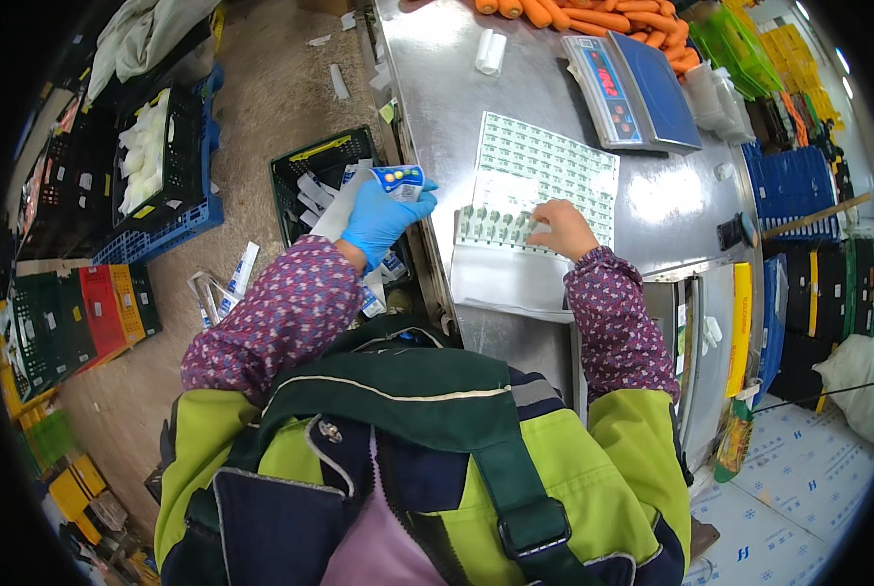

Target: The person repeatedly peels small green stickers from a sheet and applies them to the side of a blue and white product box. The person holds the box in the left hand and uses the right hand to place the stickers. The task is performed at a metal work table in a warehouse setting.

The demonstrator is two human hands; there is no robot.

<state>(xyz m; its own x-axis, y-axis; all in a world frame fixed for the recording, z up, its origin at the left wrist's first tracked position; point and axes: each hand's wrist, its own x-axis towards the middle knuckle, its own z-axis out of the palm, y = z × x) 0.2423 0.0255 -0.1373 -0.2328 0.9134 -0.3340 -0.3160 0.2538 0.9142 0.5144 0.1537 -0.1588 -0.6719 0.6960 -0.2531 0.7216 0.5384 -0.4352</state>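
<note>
My left hand [384, 216], in a blue glove, grips a printed plastic bag [402, 180] with blue and yellow markings, at the left edge of the steel table. My bare right hand [560, 228] is over a sheet of small green-and-white stickers [547, 161], its thumb and forefinger close together at the lower rows. Whether a sticker is between those fingertips cannot be told. The lower rows of the sheet look lifted or curled. White backing paper [510, 282] lies below them, towards my body.
A digital scale [631, 91] and a pile of carrots [620, 16] stand at the table's far side, with a small white roll [490, 53] nearby. A black crate [290, 165] of printed packaging sits left of the table [437, 44]. Stacked crates line both sides.
</note>
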